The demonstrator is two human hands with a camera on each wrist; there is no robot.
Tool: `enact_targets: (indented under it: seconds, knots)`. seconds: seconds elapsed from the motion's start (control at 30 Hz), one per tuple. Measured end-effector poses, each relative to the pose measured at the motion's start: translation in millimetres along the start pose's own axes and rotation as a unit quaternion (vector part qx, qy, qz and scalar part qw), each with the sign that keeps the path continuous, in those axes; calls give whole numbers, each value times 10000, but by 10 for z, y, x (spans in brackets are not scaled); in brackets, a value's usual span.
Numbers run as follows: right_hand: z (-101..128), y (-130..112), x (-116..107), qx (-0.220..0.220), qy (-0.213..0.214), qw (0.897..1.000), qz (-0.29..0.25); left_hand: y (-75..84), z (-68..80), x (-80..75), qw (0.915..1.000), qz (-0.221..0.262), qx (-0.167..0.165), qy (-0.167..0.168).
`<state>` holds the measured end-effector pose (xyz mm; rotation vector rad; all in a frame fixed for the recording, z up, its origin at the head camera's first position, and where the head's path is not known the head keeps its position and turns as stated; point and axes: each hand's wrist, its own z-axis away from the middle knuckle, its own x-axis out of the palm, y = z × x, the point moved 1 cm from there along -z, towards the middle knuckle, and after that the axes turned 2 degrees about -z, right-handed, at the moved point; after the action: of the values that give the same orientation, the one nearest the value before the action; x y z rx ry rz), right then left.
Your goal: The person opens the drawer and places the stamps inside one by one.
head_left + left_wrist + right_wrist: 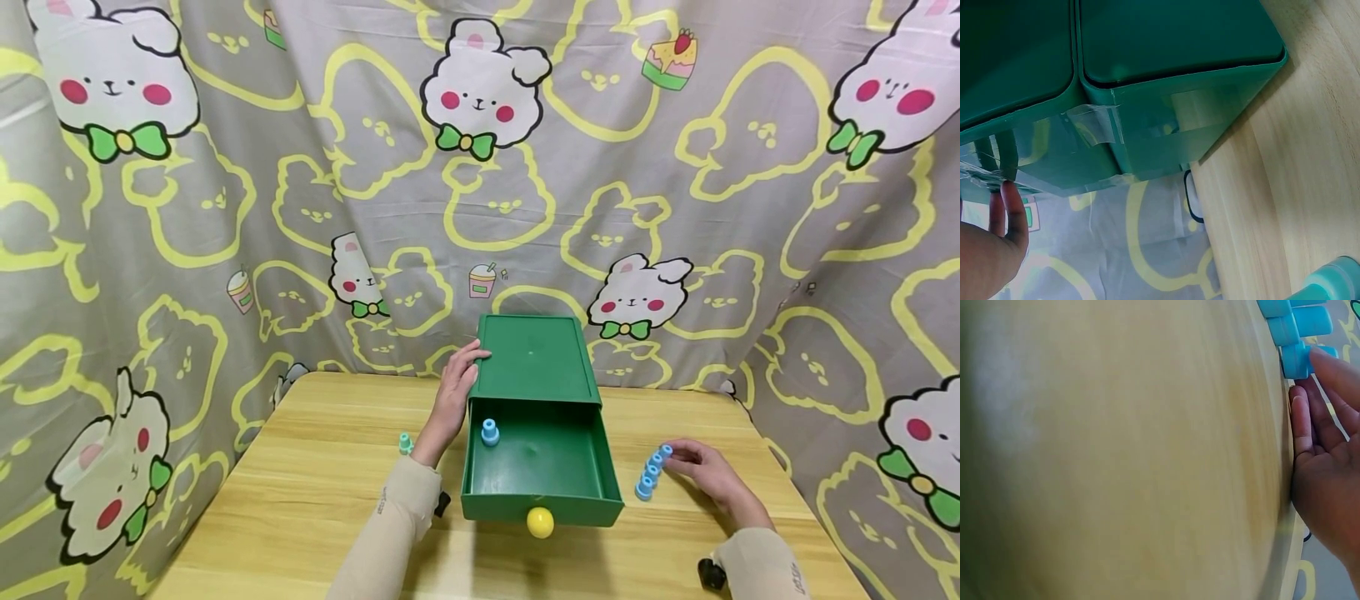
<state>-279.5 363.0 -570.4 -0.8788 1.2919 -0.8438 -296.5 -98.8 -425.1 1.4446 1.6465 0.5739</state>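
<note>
While the left hand (452, 392) loosely touched the cabinet (534, 358), the right hand (708, 475), at the cabinet's three o'clock, pinched a stepped blue peg (666, 451).

Left arm (388, 527) farther forward, left fingers (467, 360) loose; right fingers (686, 450) in a pinch
</note>
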Motion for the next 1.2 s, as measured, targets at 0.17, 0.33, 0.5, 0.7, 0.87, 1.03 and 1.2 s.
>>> enact_targets:
  seconds: [0.17,0.33,0.5,0.7,0.87,1.03,1.2]
  knots:
    - [1,10,-4,4,-14,10000,-46,-11,-1,2,10000,11,20,-3]
    - [1,19,-17,45,17,10000,-64,-168,-27,26,10000,-23,-32,-11]
    - [5,22,-31,158,116,9998,-56,-447,-66,81,9999,-28,-55,85]
    - [23,11,-31,77,161,9996,-220,-473,-60,88,9999,1,27,155]
    - [28,-38,-42,-11,154,9985,-531,-466,-49,86,9999,-99,6,133]
    - [26,-118,-76,-172,178,9982,-550,-466,-63,87,9999,-108,19,95]
    - [21,-262,-95,-402,228,9985,-303,-471,-82,72,9999,-71,29,137]
